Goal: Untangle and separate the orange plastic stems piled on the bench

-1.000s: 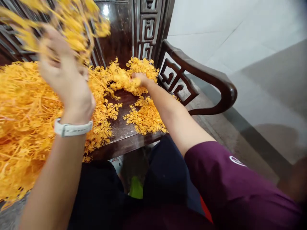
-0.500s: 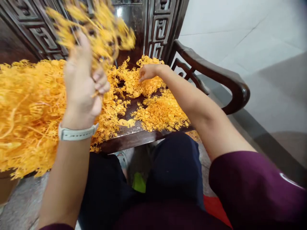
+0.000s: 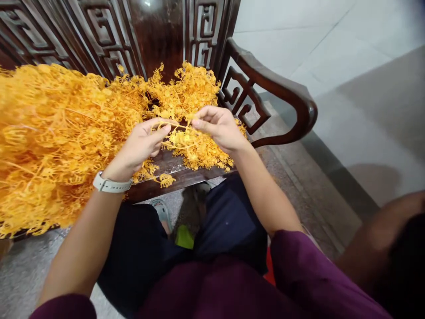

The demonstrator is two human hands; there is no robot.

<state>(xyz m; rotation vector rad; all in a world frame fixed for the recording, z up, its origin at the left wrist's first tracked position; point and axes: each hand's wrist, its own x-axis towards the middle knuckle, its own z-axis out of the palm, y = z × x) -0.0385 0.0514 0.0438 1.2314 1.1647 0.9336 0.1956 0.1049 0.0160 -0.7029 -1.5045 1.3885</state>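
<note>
Between my two hands stretches a thin yellow plastic stem (image 3: 177, 126) of artificial flowers. My left hand (image 3: 142, 142), with a pale watch band at its wrist, is closed and pinches the stem between thumb and fingers. My right hand (image 3: 222, 128) is closed too, its thumb and fingertips pinching a small yellow piece at the stem's right end. Whether that piece is joined to the stem I cannot tell. Beneath the hands lies a flat bunch of yellow sprigs (image 3: 199, 153). A large heap of yellow artificial flowers (image 3: 63, 141) is to the left of my left hand.
More yellow sprigs (image 3: 194, 88) are piled against the carved back of the dark wooden bench (image 3: 162, 40). The curved armrest (image 3: 285, 82) rises at the right. A loose yellow piece (image 3: 166, 180) lies at the front edge. Part of another person's limb (image 3: 388, 239) shows at lower right.
My left hand has come down from above the bench, and the big yellow bunch it held up is no longer in it. My right hand has moved from the back pile toward my left hand.
</note>
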